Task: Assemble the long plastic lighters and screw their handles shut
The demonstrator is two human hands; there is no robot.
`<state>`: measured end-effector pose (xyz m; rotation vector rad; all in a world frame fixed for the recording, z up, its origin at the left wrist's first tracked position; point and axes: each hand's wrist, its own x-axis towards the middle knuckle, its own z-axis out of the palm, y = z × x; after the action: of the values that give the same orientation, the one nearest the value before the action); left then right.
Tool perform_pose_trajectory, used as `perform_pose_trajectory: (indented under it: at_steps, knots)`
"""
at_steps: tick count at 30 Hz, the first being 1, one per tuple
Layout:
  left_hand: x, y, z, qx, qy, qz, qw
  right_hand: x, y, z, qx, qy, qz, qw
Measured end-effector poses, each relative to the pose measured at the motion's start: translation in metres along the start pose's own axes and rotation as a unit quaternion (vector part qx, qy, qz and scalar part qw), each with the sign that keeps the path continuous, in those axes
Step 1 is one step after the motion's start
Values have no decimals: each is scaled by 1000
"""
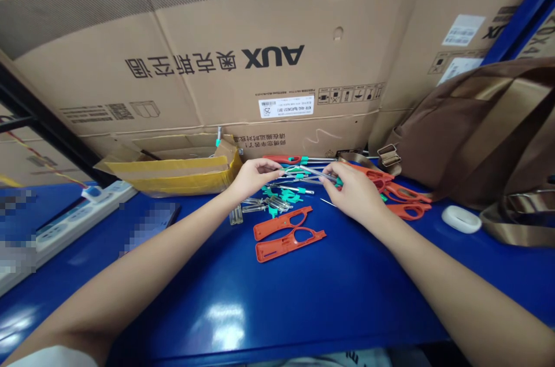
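My right hand [353, 191] is closed around a thin metal tube [314, 172] that has a green plastic piece near it. My left hand [259, 175] pinches at the tube's other end, by what looks like a thin wire; its fingertips hide the exact piece. Below the hands lie two orange-red plastic handle halves [281, 225], side by side with their hollow insides up. Small clear plastic capsules [275, 203] and green plastic parts [292, 196] are heaped between the hands. A slim screwdriver-like shaft [328, 203] sticks out beneath my right hand.
More orange-red handle pieces [405, 211] are piled right of my right hand. A yellow-taped open carton [182, 173] stands behind my left arm. A power strip [82, 217] runs along the left. A white case [461, 219] and a brown bag [472, 130] are at the right. Large cardboard [195, 101] walls the back.
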<state>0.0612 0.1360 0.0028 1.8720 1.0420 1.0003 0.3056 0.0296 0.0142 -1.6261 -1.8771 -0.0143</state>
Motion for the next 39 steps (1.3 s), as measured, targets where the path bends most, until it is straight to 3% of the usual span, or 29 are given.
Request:
perform_pose_trajectory:
  at_steps: [11,24,31,39]
  knots:
    - [0,-11,-1,1,-6,45,999,0,2,2,0,20,-4,1000]
    - [-14,-5,-2,145,15,218,965,1,2,2,-6,-4,17,1000]
    - [-11,-3,3,156,61,191,967,0,-1,2,-6,-28,11,1000]
    - [-1,-1,6,143,53,131,980,-2,-3,4,9,-30,10,999]
